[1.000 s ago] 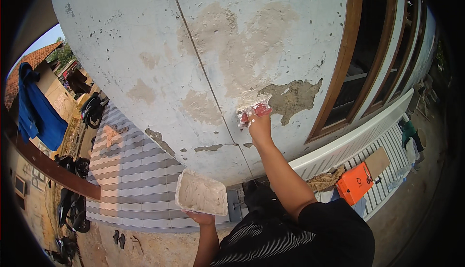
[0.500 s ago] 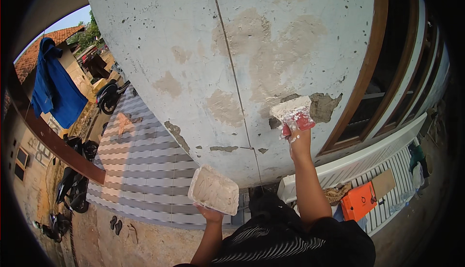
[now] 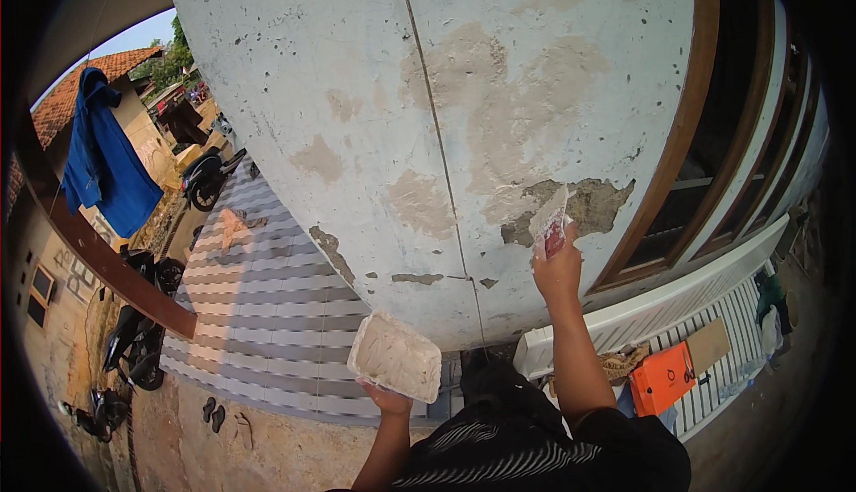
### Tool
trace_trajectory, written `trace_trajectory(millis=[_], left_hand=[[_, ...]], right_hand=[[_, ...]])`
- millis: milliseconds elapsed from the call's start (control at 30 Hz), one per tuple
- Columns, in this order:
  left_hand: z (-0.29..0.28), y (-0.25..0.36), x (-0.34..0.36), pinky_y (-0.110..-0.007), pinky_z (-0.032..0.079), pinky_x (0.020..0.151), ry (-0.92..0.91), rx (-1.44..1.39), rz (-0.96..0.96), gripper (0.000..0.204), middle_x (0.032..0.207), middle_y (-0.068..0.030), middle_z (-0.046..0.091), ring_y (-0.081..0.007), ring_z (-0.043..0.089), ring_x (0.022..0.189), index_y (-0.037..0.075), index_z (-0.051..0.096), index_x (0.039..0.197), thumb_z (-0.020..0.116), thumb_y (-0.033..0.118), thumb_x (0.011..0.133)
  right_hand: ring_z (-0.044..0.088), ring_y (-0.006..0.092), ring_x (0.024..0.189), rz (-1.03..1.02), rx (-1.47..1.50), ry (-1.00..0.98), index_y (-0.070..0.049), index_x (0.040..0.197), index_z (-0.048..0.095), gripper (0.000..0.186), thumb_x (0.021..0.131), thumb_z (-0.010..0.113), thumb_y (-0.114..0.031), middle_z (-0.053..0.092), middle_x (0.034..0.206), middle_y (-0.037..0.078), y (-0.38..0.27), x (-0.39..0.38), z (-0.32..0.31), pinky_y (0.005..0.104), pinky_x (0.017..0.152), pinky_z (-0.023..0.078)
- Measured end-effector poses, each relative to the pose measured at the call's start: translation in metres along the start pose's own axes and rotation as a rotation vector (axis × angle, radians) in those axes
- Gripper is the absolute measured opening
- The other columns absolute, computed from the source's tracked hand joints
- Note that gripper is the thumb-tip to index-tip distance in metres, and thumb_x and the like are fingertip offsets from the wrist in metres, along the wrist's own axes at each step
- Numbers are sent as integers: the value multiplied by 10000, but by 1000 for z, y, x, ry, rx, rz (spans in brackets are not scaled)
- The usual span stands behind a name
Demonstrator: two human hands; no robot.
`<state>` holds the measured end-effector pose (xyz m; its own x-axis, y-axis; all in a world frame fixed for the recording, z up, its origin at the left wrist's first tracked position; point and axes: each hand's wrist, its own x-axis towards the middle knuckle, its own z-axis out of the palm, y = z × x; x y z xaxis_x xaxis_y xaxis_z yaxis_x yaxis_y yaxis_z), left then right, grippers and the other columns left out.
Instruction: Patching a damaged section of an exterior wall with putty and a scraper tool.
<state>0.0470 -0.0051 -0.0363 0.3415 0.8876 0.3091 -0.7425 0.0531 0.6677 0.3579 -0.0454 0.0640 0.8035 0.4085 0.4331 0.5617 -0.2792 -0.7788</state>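
Observation:
My right hand (image 3: 559,271) is closed round the red handle of a putty knife (image 3: 554,233). Its blade, smeared with whitish putty, stands nearly edge-on in front of the pale wall (image 3: 267,104), over a bare grey patch (image 3: 604,204) where the paint is gone. Whether the blade touches the wall, I cannot tell. My left hand (image 3: 389,399) holds a shallow white tray (image 3: 434,383) from below, low and left of the knife. Putty (image 3: 395,358) coats the inside of the tray. Several beige filled patches (image 3: 419,204) mark the wall above and to the left.
A brown-framed window (image 3: 664,215) borders the wall on the right. Below it stands a white slatted bench (image 3: 700,416) bearing an orange box (image 3: 662,380). Striped tiling (image 3: 267,314) spreads on the left, with a brown post (image 3: 116,278), hanging blue clothing (image 3: 111,166) and parked motorcycles (image 3: 138,349) beyond.
My right hand has turned the putty knife from blade face showing to nearly edge-on, moving it slightly right and down. The left hand and tray have barely moved.

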Motion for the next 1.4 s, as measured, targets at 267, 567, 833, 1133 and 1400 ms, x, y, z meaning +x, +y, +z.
trace_trajectory(millis=[267, 567, 833, 1133, 1400], left_hand=[[3, 1, 0, -537, 253, 1088, 20, -7, 4, 814, 1504, -69, 221, -350, 267, 1353, 190, 194, 1463, 288, 717, 850], [-2, -2, -1, -540, 248, 1088, 9, -35, -20, 815, 1506, -67, 215, -349, 258, 1356, 203, 188, 1465, 296, 721, 846], [-6, -3, -1, -546, 247, 1085, -6, -61, -4, 811, 1506, -64, 217, -349, 260, 1356, 202, 191, 1465, 301, 716, 847], [-6, -7, 1, -558, 257, 1075, 32, -37, -37, 805, 1503, -61, 225, -347, 270, 1351, 197, 204, 1461, 286, 716, 852], [-2, -7, 1, -556, 262, 1073, 19, -88, 26, 787, 1497, -66, 234, -353, 278, 1344, 199, 207, 1459, 271, 708, 862]], right_hand=[[621, 409, 656, -99, -185, -142, -24, 1169, 386, 438, 800, 589, -145, 625, 706, 213, -28, 8, 39, 489, 595, 484], [620, 409, 639, -233, -233, -358, 18, 1181, 366, 535, 758, 632, -174, 618, 696, 227, -29, -19, 40, 487, 580, 492], [622, 409, 694, -85, -116, -166, 41, 1227, 378, 583, 758, 641, -186, 616, 707, 230, -10, -9, 3, 485, 637, 489], [627, 403, 684, -104, -172, 2, -1, 1192, 451, 483, 770, 614, -169, 622, 721, 224, -19, 8, 6, 475, 622, 497], [628, 409, 688, -144, -185, -162, -4, 1209, 323, 588, 747, 643, -178, 639, 784, 220, -58, 6, 55, 489, 613, 491]])
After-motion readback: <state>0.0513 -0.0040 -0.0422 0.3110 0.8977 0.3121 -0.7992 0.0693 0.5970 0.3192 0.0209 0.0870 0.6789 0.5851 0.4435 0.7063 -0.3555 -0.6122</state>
